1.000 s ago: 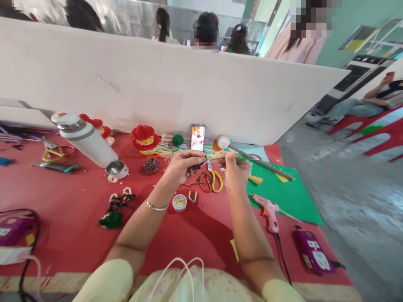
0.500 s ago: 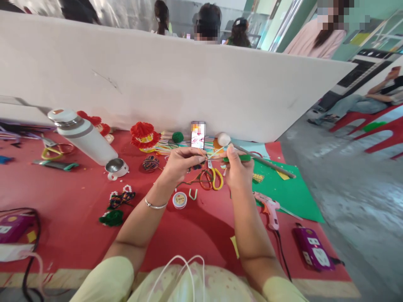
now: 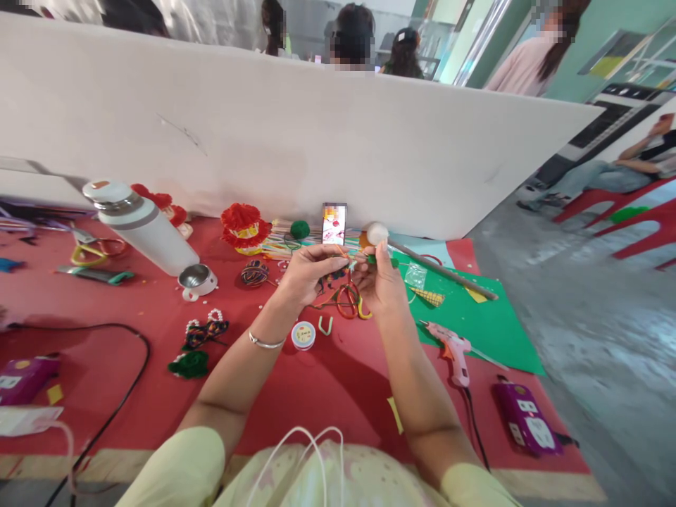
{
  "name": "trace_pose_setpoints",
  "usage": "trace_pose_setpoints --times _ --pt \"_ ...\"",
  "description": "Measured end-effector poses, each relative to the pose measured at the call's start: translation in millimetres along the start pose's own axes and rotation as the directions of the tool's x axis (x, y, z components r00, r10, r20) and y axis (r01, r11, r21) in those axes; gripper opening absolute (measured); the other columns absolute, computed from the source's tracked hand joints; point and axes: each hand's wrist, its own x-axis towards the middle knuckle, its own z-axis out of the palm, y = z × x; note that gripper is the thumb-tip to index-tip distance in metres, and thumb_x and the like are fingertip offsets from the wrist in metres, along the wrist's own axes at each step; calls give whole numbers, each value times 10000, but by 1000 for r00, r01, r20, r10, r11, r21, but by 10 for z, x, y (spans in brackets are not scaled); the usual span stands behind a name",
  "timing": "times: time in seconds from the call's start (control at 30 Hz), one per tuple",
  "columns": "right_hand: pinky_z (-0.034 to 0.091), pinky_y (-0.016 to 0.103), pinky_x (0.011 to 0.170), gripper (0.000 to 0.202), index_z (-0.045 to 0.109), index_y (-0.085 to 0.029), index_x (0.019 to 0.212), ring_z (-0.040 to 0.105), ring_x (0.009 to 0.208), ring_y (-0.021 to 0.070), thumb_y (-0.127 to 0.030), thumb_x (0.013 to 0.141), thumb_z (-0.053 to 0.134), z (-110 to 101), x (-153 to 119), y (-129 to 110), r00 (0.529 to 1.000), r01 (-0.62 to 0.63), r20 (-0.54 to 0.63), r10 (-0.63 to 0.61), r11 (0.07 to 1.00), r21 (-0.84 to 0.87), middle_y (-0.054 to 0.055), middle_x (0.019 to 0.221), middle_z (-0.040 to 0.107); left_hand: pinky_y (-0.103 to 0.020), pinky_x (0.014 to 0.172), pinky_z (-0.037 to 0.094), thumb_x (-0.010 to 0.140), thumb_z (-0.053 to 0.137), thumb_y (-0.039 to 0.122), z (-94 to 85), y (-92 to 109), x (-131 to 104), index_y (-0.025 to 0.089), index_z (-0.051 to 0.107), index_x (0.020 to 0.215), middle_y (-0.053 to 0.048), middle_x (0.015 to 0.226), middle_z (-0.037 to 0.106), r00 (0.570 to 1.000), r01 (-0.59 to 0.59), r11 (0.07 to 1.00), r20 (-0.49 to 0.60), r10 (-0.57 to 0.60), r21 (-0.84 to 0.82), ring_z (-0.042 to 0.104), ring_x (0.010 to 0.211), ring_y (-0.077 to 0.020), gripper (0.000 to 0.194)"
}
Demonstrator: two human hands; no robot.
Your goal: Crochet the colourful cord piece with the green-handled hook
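1. I see a small green piece (image 3: 381, 260) pinched at the fingertips of the right hand (image 3: 381, 285), held up above the desk (image 3: 132, 352), just in front of the phone (image 3: 334, 224).
2. The left hand (image 3: 306, 276) meets it from the other side; its grip is closed on a thin light strand (image 3: 349, 263) that runs across to the green piece. Both grips are together on these, fingertips almost touching.
3. My worry: the strand is thin and the pinch is only at the fingertips, so a small twist could let it slip free or drop the green piece onto the clutter below.
4. Directly beneath the hands lie scissors (image 3: 353, 301) with orange and yellow loops and some loose coloured threads; a dropped piece could be lost among them.
5. Further out, a pink glue gun (image 3: 451, 350) rests by the right forearm on the edge of a green sheet (image 3: 486, 331); its cord trails near the elbow and could snag.
6. A small round spool (image 3: 303, 335) sits near the left wrist, and a white bottle (image 3: 142, 229) lies tilted to the left.
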Motion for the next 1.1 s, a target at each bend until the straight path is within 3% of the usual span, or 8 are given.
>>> trace_pose_setpoints --times 0.27,0.37,0.57,0.7,0.8,0.87,1.03,1.1 --pt "624 284 658 315 830 -254 822 736 694 141 -531 702 922 -55 -98 -69 969 207 164 -184 969 -136 1 804 818 -216 568 536 592 995 240 -42 31 11 185 837 799 -26 784 795 997 -61 998 -42 61 10 674 610 -97 267" --pt "646 392 877 144 861 -303 906 779 903 208 -430 844 838 -96 -174 -151 854 506 345 -391 779 -371 15 951 847 -220 607 550 584 999 222 -60 61 14 182 842 820 -34 806 801 995 -94 995 -41 95 32 690 641 -102 286" --pt "620 476 962 253 827 -413 1127 760 1017 237 -283 918 770 -171 -146 -160 486 872 653 -581 272 -408 -1 1102 853 -234 604 535 652 944 212 -64 28 -16 194 870 983 -29 803 803 978 -191 965 -52 203 180 677 655 -119 339" --pt "624 490 944 274 813 -425 1157 728 1144 268 -293 921 767 -205 -92 4 466 857 639 -612 136 -496 9 1253 825 -251 668 564 656 917 163 16 -33 -74 217 869 1044 -15 857 822 921 -289 901 -164 354 322 705 724 -144 394" --pt "616 509 974 291 803 -434 1176 730 1174 279 -305 916 773 -206 -90 124 424 877 559 -712 168 -450 12 1301 809 -226 563 508 649 951 234 65 -17 -101 213 868 1024 1 766 789 969 -188 975 -139 205 121 631 593 -99 385" --pt "596 537 1034 250 806 -426 1161 750 1151 282 -360 923 765 -190 -102 172 440 888 514 -736 273 -369 17 1242 828 -216 522 483 604 990 264 63 32 -106 192 871 940 -8 734 774 996 -58 998 -62 58 -7 603 552 -83 363" --pt "624 506 992 357 817 -332 979 769 1118 286 -660 853 750 -135 -94 182 773 629 305 -556 733 -259 50 1081 838 -192 495 473 564 1021 242 -10 166 -121 173 869 849 -23 724 774 996 81 996 32 -79 -48 610 545 -72 331" --pt "645 462 918 409 806 -315 920 783 1037 263 -703 794 785 -126 -53 145 844 505 292 -450 851 -146 41 1020 835 -194 495 476 578 1016 244 -41 182 -128 173 872 847 -26 722 775 992 105 994 76 -103 -32 604 531 -69 314"
